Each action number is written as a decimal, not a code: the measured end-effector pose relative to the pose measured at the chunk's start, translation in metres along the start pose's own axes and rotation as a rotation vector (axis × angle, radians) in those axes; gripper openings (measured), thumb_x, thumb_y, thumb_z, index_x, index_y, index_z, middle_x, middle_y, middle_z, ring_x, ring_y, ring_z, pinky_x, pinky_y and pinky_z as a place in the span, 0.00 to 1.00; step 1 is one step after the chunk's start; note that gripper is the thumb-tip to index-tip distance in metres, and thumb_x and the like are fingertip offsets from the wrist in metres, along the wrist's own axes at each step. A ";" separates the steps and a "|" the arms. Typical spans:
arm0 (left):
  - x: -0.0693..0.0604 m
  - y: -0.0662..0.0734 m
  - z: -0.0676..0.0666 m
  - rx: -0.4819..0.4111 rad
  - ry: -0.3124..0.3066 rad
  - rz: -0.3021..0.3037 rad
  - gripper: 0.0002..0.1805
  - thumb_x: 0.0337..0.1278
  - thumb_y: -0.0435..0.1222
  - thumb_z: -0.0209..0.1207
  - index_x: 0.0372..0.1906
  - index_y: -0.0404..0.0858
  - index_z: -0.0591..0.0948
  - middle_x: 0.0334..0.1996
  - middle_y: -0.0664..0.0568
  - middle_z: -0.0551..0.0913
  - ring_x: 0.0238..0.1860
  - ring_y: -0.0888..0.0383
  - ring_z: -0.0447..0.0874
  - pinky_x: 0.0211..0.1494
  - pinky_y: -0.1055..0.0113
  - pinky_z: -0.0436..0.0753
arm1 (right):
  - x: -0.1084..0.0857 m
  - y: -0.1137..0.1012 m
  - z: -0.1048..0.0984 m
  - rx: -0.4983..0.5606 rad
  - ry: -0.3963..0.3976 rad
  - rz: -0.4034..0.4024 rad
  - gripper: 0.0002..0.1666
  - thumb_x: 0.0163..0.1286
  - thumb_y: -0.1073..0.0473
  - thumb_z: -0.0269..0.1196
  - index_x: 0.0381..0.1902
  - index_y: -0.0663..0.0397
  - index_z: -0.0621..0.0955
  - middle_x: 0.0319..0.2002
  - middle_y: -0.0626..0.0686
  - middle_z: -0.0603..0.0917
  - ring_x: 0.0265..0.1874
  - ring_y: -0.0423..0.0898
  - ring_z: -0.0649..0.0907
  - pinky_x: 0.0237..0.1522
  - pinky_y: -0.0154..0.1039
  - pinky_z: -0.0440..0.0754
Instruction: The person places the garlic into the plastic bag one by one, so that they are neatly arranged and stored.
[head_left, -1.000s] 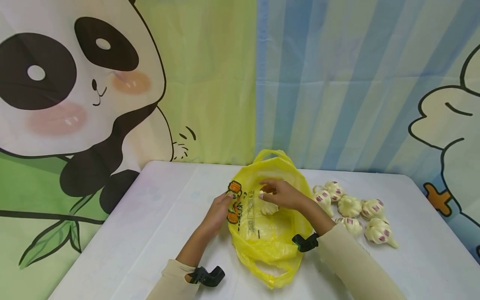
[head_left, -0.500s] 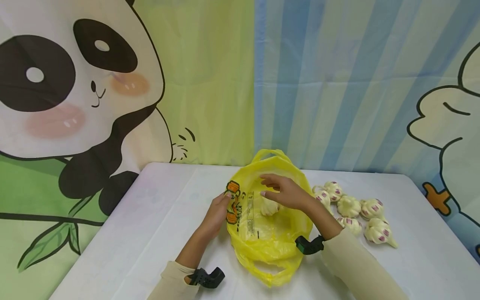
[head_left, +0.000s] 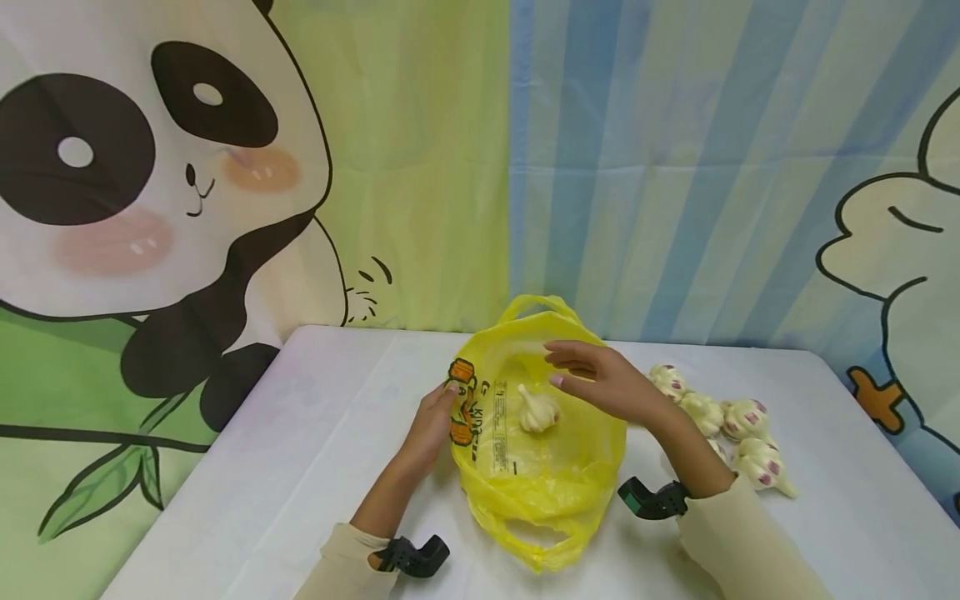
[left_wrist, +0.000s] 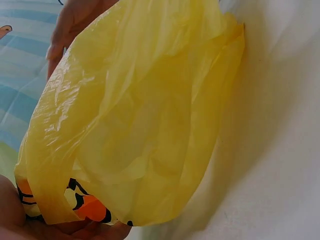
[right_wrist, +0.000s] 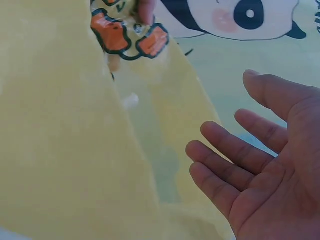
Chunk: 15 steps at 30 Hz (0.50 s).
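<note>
A pale garlic bulb (head_left: 538, 412) is being cradled inside a yellow plastic bag (head_left: 540, 496), its stem being pointed upward and slightly left. The bag's mouth is being held wide and turned toward the viewer, its printed left rim being pinched by the left grip (head_left: 431, 429), the thumb being laid on the printed face. By the right grip (head_left: 600, 379) nothing is being held: the fingers are being spread loosely, palm showing in the right wrist view, and in the head view the hand is being held over the bag's right side, just beside the bulb.

The step in hand seems to be garlic being set into the bag. It is probably being done best with the left rim being drawn outward, the bulb being left low inside, and the thin film not being snagged by the right fingers. If the pinch is being eased, the mouth may be narrowed.

To the right, loose garlic bulbs (head_left: 759, 462) are being grouped on the white bench (head_left: 337, 433), partly hidden by the right forearm. The bag's far handle (head_left: 540, 302) is being seen against the bench's far edge, so little room is being left beyond. More room for moving is being offered leftward, past the left forearm.
</note>
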<state>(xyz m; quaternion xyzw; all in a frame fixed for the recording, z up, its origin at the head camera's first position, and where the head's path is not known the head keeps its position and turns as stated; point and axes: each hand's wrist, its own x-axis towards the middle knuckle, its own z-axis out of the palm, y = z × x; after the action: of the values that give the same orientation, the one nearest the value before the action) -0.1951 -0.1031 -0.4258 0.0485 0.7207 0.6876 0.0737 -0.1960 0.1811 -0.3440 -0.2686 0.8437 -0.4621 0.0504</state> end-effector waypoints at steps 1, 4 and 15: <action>0.000 0.000 0.000 0.000 -0.001 -0.002 0.27 0.78 0.49 0.36 0.67 0.37 0.69 0.45 0.35 0.77 0.47 0.47 0.75 0.57 0.55 0.69 | -0.003 0.000 -0.003 0.000 0.008 0.002 0.31 0.72 0.51 0.60 0.69 0.53 0.69 0.62 0.58 0.75 0.61 0.56 0.74 0.60 0.53 0.71; 0.001 -0.002 -0.001 -0.008 -0.005 -0.008 0.28 0.78 0.50 0.37 0.68 0.37 0.69 0.46 0.35 0.77 0.48 0.47 0.74 0.58 0.55 0.67 | -0.013 0.001 -0.011 -0.004 0.029 0.003 0.29 0.73 0.54 0.60 0.68 0.55 0.70 0.62 0.59 0.75 0.61 0.57 0.74 0.58 0.53 0.72; -0.001 0.001 -0.003 -0.042 -0.020 0.004 0.28 0.77 0.49 0.37 0.69 0.37 0.68 0.50 0.33 0.76 0.54 0.43 0.73 0.61 0.53 0.66 | -0.049 -0.005 -0.026 0.162 -0.053 -0.067 0.27 0.74 0.64 0.57 0.69 0.56 0.68 0.62 0.61 0.75 0.60 0.53 0.75 0.54 0.36 0.76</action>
<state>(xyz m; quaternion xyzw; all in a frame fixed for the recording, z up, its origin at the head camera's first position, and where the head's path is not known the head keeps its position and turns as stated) -0.1949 -0.1061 -0.4251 0.0555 0.7051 0.7023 0.0807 -0.1607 0.2230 -0.3333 -0.3039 0.7923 -0.5232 0.0786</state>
